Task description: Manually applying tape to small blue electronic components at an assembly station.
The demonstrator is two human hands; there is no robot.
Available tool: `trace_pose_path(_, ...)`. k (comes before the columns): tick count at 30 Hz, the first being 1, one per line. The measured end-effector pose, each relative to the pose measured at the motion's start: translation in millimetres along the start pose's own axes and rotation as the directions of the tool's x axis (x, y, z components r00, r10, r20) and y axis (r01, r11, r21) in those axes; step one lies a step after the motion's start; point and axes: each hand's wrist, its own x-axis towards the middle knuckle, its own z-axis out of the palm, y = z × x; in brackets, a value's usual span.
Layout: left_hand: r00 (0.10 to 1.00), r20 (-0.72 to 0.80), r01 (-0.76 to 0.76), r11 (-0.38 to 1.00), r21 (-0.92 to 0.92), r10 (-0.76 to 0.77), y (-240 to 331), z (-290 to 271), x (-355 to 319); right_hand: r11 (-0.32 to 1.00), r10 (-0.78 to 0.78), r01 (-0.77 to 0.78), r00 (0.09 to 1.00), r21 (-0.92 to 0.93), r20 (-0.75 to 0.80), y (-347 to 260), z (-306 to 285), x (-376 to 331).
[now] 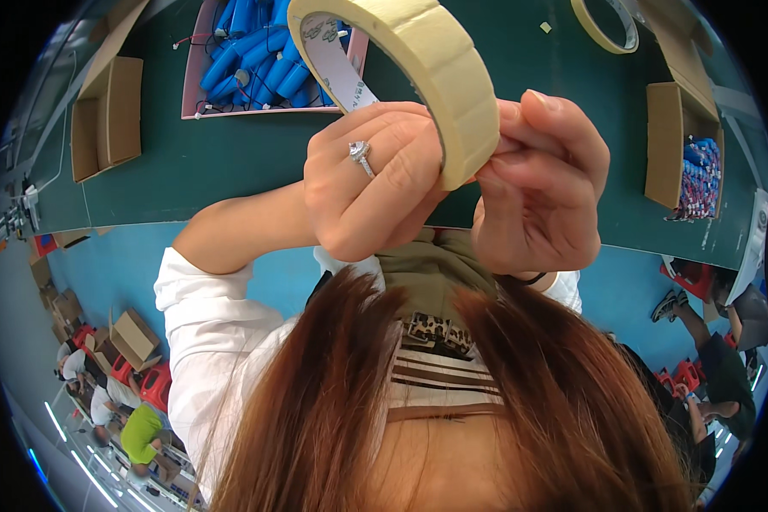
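Observation:
My left hand (371,179), with a ring on one finger, is wrapped round the lower part of a roll of cream masking tape (452,81). The roll stands tilted above the near edge of the green table (256,162). Thumb and fingers of my right hand (542,183) are pinched at the roll's outer side, touching it. Whether a loose tape end lies between those fingertips is hidden. Beyond my left hand, a pink tray (273,112) holds many blue cylindrical battery packs (269,64) with thin wires.
Another tape roll (610,26) lies at the far right, near a small cream scrap (545,27). Open cardboard boxes stand at the left (107,119) and right (666,141); the right one holds bundled blue and red parts (701,175). Other people sit in the background on both sides.

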Motion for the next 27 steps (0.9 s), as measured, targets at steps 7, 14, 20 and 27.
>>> trace_pose_path(7,1.000,0.021,0.017,1.000,0.007,-0.017,0.6,-1.5,-1.7,1.000,-0.001,0.001,1.000,0.005,-0.017,0.2,1.8,-0.1)
trace_pose_path(14,1.000,0.000,0.001,1.000,0.019,-0.001,1.2,0.0,-1.3,1.000,-0.015,0.015,1.000,-0.003,-0.015,-0.1,0.7,-0.1)
trace_pose_path(20,1.000,-0.005,-0.001,0.999,0.043,0.002,1.3,0.3,0.5,1.000,-0.026,0.026,0.999,-0.001,-0.021,0.7,1.6,0.1)
trace_pose_path(27,0.997,-0.061,0.059,0.997,0.041,-0.056,4.1,3.3,1.8,1.000,-0.003,0.003,1.000,0.000,-0.022,0.4,1.5,-0.6)
